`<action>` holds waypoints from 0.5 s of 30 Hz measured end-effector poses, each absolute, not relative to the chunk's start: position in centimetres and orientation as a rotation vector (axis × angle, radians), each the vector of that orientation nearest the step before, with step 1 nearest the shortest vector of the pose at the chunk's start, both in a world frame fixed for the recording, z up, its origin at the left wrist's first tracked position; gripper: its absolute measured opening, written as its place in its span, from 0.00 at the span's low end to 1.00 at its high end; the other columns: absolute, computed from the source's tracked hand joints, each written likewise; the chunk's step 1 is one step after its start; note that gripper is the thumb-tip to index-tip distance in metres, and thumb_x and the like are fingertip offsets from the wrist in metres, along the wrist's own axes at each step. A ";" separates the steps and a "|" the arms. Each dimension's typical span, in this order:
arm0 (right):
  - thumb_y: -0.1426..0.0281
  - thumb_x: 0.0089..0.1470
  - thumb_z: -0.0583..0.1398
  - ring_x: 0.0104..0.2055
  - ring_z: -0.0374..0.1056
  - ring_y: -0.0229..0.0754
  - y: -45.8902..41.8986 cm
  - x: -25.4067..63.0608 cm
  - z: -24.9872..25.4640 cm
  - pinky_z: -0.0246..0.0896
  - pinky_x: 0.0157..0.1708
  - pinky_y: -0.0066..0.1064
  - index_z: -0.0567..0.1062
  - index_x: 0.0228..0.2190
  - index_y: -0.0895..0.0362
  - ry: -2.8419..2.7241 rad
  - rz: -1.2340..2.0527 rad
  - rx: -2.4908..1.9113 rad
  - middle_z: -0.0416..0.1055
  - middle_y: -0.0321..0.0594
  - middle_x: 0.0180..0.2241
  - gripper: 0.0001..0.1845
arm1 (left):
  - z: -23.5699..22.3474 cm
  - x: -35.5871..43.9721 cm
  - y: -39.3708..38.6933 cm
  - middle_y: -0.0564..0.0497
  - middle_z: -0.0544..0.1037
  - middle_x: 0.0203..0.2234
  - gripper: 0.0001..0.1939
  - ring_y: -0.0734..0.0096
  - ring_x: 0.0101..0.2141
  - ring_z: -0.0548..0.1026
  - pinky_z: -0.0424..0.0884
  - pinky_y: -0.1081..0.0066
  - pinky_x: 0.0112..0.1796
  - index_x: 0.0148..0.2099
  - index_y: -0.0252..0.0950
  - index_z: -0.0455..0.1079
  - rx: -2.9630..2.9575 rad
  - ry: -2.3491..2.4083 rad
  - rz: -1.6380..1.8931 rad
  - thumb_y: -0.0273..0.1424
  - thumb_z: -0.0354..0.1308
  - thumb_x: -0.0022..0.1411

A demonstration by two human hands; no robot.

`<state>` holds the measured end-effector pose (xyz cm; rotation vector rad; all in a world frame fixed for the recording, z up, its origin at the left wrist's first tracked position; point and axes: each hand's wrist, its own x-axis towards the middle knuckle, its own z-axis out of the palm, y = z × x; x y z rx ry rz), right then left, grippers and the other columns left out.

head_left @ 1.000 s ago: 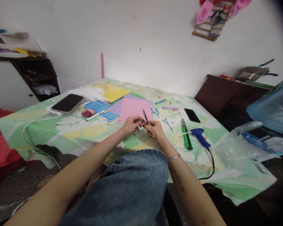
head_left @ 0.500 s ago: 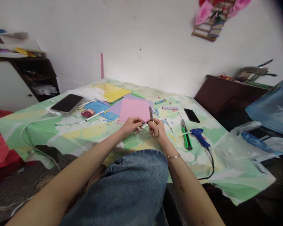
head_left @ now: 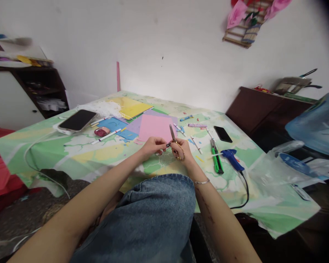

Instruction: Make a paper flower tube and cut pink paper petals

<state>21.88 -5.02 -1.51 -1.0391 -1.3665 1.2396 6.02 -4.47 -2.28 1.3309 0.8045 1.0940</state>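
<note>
My right hand is closed around a pair of gold-handled scissors, whose blades point up and away over the pink paper. Close beside it, my left hand is closed in a pinch, its fingertips meeting those of the right hand. What sits between the fingertips is too small to make out. Just beyond both hands lies the pink sheet of paper, on top of a purple sheet.
On the right lie a green utility knife, a blue glue gun and a black phone. Several markers and paper scraps are scattered about. Another phone, blue paper and a yellow folder lie on the left.
The scissors have tilted left in my right hand. My hands have drawn together so the fingertips now meet; the white strip seen between them before is now mostly hidden.
</note>
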 end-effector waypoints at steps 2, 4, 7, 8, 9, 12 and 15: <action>0.64 0.38 0.61 0.11 0.48 0.28 -5.0 21.9 -1.5 0.41 0.12 0.23 0.69 0.22 0.57 -1.377 1.225 -1.053 0.56 0.25 0.10 0.09 | -2.3 6.1 -4.5 0.49 0.74 0.17 0.12 0.77 0.17 0.67 0.61 0.77 0.18 0.27 0.31 0.75 1.320 0.801 1.092 0.34 0.69 0.42; 0.63 0.39 0.61 0.11 0.48 0.29 -4.9 21.8 -1.6 0.40 0.11 0.24 0.68 0.23 0.56 -1.366 1.228 -1.051 0.56 0.25 0.10 0.11 | -2.3 6.1 -4.4 0.48 0.74 0.17 0.11 0.77 0.17 0.67 0.60 0.77 0.18 0.28 0.30 0.76 1.303 0.799 1.096 0.31 0.70 0.41; 0.60 0.41 0.61 0.10 0.46 0.30 -4.8 21.8 -1.9 0.38 0.11 0.24 0.66 0.22 0.55 -1.329 1.193 -1.056 0.54 0.25 0.10 0.13 | -2.3 6.0 -4.4 0.48 0.74 0.18 0.11 0.74 0.19 0.70 0.61 0.77 0.19 0.29 0.30 0.77 1.248 0.798 1.145 0.30 0.70 0.41; 0.59 0.42 0.61 0.10 0.46 0.30 -4.8 21.8 -2.0 0.38 0.11 0.25 0.65 0.21 0.55 -1.339 1.150 -1.065 0.53 0.25 0.11 0.14 | -2.2 6.0 -4.4 0.48 0.75 0.19 0.11 0.73 0.21 0.71 0.62 0.77 0.19 0.29 0.31 0.77 1.218 0.797 1.180 0.31 0.69 0.41; 0.58 0.44 0.61 0.11 0.46 0.30 -4.7 21.7 -2.2 0.38 0.12 0.25 0.64 0.21 0.55 -1.371 1.093 -1.072 0.53 0.25 0.11 0.15 | -2.2 6.0 -4.4 0.49 0.75 0.20 0.11 0.73 0.22 0.72 0.63 0.77 0.20 0.29 0.31 0.76 1.182 0.794 1.219 0.31 0.69 0.42; 0.59 0.47 0.60 0.15 0.47 0.30 -4.7 21.7 -2.6 0.41 0.16 0.25 0.63 0.19 0.56 -1.541 0.861 -1.081 0.52 0.26 0.13 0.16 | -1.9 6.1 -4.3 0.50 0.76 0.22 0.12 0.73 0.24 0.73 0.66 0.76 0.24 0.31 0.32 0.76 1.050 0.775 1.343 0.31 0.69 0.42; 0.60 0.48 0.60 0.19 0.47 0.31 -4.9 21.6 -2.8 0.42 0.19 0.25 0.61 0.17 0.56 -1.680 0.640 -1.097 0.50 0.27 0.15 0.18 | -1.6 7.0 -4.4 0.51 0.76 0.24 0.12 0.73 0.26 0.74 0.69 0.74 0.28 0.31 0.33 0.75 0.904 0.726 1.439 0.32 0.69 0.41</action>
